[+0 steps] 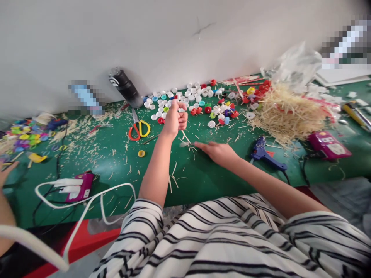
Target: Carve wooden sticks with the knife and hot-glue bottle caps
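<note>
Near the middle of the green tabletop (203,181), the left hand (176,119) is raised and curled into a fist around thin pale sticks (185,136) that poke out below it, while the right hand (218,151) lies flat and open on the felt-like surface, fingertips blurred beside a loose splinter. Toward the far edge, against a plain white wall, lies a scatter of round plastic bottle caps (199,102) (white, red, blue, too many to count). A straw-coloured heap of sticks (286,112) sits toward the far right corner. One pair of scissors (138,127) with orange and yellow handles lies left of the fist, one blue glue gun (265,154) right of the open hand, one dark bottle (125,87) leans on the wall, and two magenta boxes (329,144) sit apart.
</note>
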The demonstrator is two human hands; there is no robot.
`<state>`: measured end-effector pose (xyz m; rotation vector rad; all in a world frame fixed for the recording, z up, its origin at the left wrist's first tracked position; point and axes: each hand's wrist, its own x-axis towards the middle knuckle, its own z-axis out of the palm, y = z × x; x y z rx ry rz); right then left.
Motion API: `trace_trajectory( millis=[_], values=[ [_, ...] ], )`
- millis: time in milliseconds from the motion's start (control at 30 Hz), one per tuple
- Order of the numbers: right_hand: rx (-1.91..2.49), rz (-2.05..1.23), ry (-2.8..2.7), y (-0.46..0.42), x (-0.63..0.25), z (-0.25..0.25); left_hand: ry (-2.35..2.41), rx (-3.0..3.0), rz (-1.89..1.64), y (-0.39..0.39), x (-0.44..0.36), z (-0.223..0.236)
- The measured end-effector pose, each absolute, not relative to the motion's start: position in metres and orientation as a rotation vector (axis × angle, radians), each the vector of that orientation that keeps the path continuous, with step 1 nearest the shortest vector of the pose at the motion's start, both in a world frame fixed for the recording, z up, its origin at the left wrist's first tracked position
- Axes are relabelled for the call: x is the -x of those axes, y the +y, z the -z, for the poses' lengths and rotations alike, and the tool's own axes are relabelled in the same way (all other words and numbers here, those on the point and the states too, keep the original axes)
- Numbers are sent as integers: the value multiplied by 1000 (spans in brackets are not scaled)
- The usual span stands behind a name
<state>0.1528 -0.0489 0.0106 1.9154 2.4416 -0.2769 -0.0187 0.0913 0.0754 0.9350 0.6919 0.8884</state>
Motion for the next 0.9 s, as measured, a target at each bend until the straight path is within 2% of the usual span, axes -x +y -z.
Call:
trace_trajectory(
  millis=[267, 533, 667, 767, 900],
  values=[
    [-1863, 245, 2439, -51, -156, -1, 717, -876, -918, 87, 14, -78],
    [-1871, 14, 2532, -37, -153, -37, 661, -966, -906, 86, 12, -75],
    [-1842, 130, 2575, -27, -152, -41, 668, -986, -928, 87, 13, -75],
    [-1902, 261, 2603, -29, -151, -29, 676, -976, -931, 90, 15, -74],
    [-1959, 283, 2604, -33, -148, -15, 703, -949, -945, 93, 18, -73]
  ],
)
